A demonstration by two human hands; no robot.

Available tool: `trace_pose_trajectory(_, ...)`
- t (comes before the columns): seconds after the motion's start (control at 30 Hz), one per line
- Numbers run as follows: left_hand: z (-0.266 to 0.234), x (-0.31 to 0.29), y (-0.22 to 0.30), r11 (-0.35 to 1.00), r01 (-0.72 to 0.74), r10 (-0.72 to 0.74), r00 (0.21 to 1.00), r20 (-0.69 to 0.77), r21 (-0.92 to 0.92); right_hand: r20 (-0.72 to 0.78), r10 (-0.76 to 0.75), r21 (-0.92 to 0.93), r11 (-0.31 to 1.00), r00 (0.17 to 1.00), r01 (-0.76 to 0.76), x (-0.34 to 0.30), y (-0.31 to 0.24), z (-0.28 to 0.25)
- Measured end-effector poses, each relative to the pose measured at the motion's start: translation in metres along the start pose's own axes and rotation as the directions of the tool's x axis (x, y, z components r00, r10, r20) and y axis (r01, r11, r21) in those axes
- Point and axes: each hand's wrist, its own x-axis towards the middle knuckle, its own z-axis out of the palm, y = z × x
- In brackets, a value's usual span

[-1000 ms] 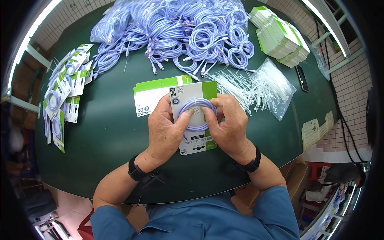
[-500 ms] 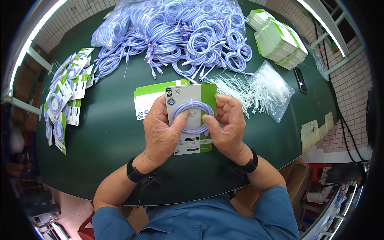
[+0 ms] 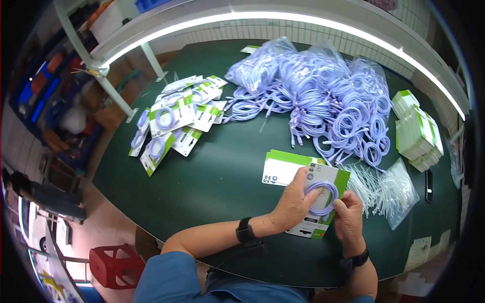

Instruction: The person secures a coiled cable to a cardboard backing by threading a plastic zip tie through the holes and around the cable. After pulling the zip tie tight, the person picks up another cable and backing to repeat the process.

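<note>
**Lavender cable coil (image 3: 335,197) on retail card (image 3: 331,174), between both hands**

Clock directions taken from the coil, 12 at the top of the view.

Coil position: flat against the face of the card, held above the green table (image 3: 222,187) near its front edge. Left hand (image 3: 292,204) is at 9 o'clock, clamped on the card: thumb on the front, its tip over the coil's inner opening, other fingers mostly hidden behind. Right hand (image 3: 348,217) is at 4 o'clock, at the card's right edge; thumb and bent fingers close together by the coil's rim. Cannot tell whether they pinch anything.

Coil appearance: smooth, pale purple, several turns laid in a near-round ring. Card is white with a green band down its right side, tilted so its top leans toward 1 o'clock; dark hang slot at the lower end.

Surroundings: flat cards (image 3: 283,169) just beside, at 10 o'clock; pile of carded cables (image 3: 174,118) well apart, also 10. Heap of loose and bagged cables (image 3: 328,108) at 12. Card stack (image 3: 419,131) at 2. White cable ties (image 3: 396,189), partly in a clear bag, at 3; black phone (image 3: 429,186) beyond them.
</note>
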Motion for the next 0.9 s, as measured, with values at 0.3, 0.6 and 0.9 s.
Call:
trace_pose_trajectory(0.3,-0.012,0.013,0.016,0.994,0.033,-0.018,0.990,0.139,-0.107,0.072,-0.054,0.191,0.981,0.996,0.040,0.006,-0.020,0.021)
trace_pose_trajectory(0.6,-0.012,-0.010,0.019,0.987,-0.096,0.115,0.982,0.148,-0.131,-0.049,-0.168,0.036,0.985,0.985,0.170,0.008,-0.019,-0.002)
trace_pose_trajectory(0.9,-0.064,-0.044,0.012,0.888,0.366,-0.232,0.879,0.417,-0.277,0.023,-0.147,-0.017,0.989,0.989,0.148,-0.001,-0.024,0.015)
